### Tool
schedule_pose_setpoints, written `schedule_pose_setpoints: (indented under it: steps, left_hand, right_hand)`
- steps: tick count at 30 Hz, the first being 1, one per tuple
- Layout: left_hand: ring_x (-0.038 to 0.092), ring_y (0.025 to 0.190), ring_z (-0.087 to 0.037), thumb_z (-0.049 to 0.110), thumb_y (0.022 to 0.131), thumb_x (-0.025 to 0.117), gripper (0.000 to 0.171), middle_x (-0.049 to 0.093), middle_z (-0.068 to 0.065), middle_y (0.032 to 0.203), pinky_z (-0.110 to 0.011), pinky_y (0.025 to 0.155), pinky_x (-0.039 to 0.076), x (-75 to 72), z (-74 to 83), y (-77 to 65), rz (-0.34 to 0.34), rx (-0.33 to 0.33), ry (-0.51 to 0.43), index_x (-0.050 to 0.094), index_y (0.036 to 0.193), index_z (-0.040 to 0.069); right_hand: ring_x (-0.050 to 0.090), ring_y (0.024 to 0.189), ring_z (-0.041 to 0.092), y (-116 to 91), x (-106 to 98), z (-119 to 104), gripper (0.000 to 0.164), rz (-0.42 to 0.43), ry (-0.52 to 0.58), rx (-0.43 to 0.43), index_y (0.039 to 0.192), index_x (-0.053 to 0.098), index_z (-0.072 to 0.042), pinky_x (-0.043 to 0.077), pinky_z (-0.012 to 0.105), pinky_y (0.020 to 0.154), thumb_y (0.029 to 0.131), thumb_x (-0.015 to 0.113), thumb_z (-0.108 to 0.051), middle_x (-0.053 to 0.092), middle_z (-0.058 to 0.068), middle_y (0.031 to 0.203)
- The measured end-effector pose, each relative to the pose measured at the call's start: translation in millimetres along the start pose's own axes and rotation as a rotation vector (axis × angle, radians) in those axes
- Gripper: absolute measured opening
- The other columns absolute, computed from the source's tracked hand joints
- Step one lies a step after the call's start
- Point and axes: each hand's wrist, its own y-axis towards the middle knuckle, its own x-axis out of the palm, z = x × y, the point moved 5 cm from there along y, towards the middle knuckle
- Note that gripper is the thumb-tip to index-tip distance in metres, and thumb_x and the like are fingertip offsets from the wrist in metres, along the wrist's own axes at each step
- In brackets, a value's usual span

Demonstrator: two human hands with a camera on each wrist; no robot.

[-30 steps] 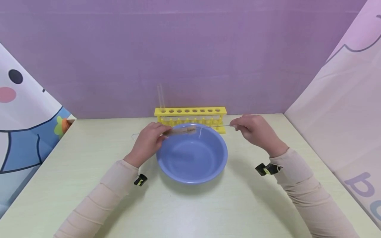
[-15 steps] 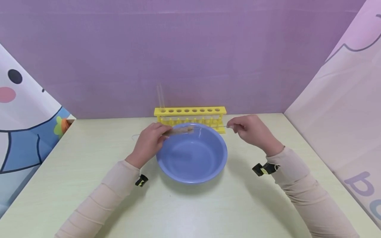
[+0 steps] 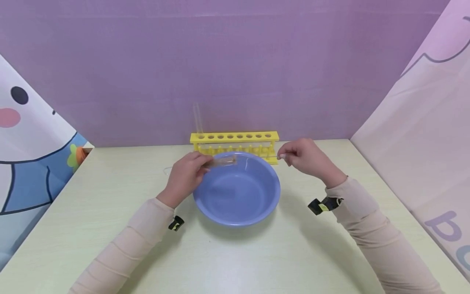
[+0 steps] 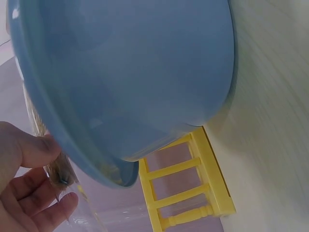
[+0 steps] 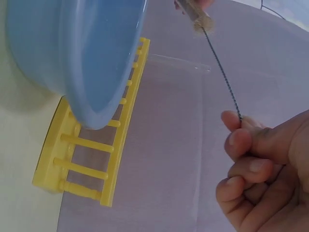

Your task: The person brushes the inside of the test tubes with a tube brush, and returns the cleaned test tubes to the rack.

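My left hand point(image 3: 185, 173) grips a clear test tube point(image 3: 222, 162) over the back of a blue basin point(image 3: 236, 196), its mouth toward the right. Inside the tube sit the tan bristles of a test tube brush point(image 5: 222, 72), some showing at the mouth in the right wrist view. The thumb and fingertips of my right hand point(image 3: 307, 158) pinch the brush's thin twisted-wire handle, to the right of the basin. In the left wrist view the brush's dark tip point(image 4: 62, 176) shows between my left thumb and fingers. My left hand hides part of the tube.
Behind the basin stands a yellow test tube rack point(image 3: 235, 137), partly hidden by the basin's rim. Another clear test tube point(image 3: 198, 118) stands upright in its leftmost hole. A purple backdrop point(image 3: 235, 73) rises at the table's point(image 3: 235, 261) back edge.
My right hand has moved a little left, toward the tube, and the brush's bristles have slid deeper into it. My left hand has stayed nearly in place.
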Motion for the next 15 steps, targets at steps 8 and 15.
schedule_pose_setpoints:
  steps: [8, 15]
  left_hand:
    - [0.062, 0.084, -0.022, 0.003, 0.074, 0.078, 0.028, 0.066, -0.006, 0.09, -0.034, 0.067, 0.053, -1.2, 2.6, -0.6, 0.032, 0.007, 0.008, 0.07, 0.1, 0.008]
    - [0.061, 0.082, -0.022, 0.002, 0.074, 0.079, 0.026, 0.066, -0.005, 0.089, -0.033, 0.064, 0.053, -0.2, 4.0, -0.4, 0.051, 0.006, 0.022, 0.07, 0.098, 0.009]
  right_hand:
    - [0.036, 0.045, 0.01, 8, 5, -4, 0.02, -0.078, 0.016, 0.045, 0.071, 0.066, -0.007, 0.036, 0.025, 0.051, 0.089, 0.06, 0.0, 0.057, 0.001, 0.061]
    - [0.032, 0.046, 0.01, 12, 11, -1, 0.02, -0.105, 0.062, 0.094, 0.072, 0.068, -0.005, 0.031, 0.024, 0.048, 0.088, 0.058, 0.001, 0.055, 0.001, 0.058]
